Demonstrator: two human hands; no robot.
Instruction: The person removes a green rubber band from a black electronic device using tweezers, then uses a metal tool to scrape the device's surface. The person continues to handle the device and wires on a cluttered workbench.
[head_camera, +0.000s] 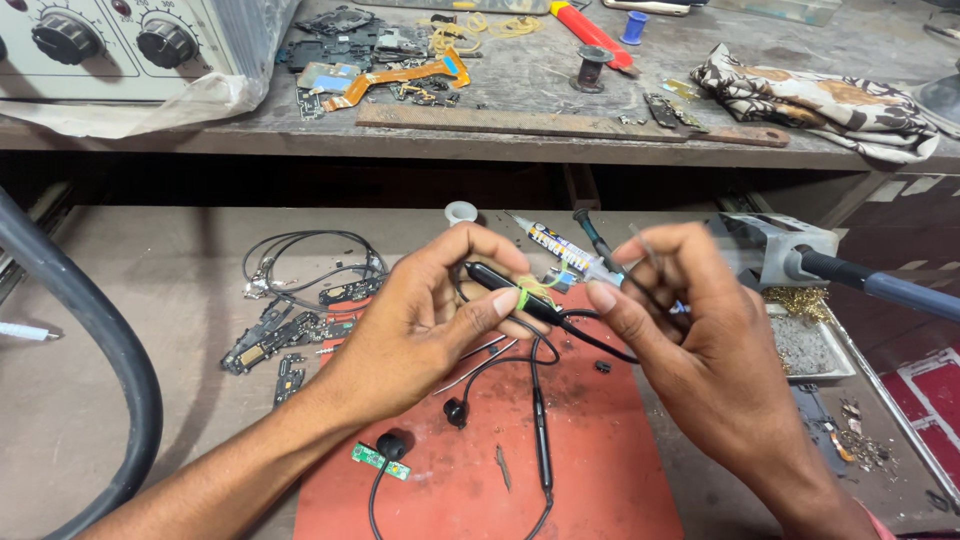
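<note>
1. Red mat (600, 470) lies nearest you on the desk (130, 330), with a small green circuit board (378, 460) and a black earbud (393, 444) loose at its near left corner.
2. Your left hand (430, 320) pinches the black earphone stem (500, 285) between thumb and fingers, just above the mat; its cable (541, 420) hangs down onto the red surface.
3. Your right hand (700, 340) is closed on a thin syringe-like tube (560, 250), tip meeting the stem's end.
4. Judging by the loose board and earbud, the earphone is still apart, with the joint only being worked and reassembly left.
5. Left of the mat, scattered black parts (290, 340) crowd the desk; to the right a metal tray (810, 345) and a grey tool (790, 250) sit close, so open room is mostly the mat's near half.
6. Farther back, the upper shelf (560, 125) carries a patterned cloth (820, 100).
</note>
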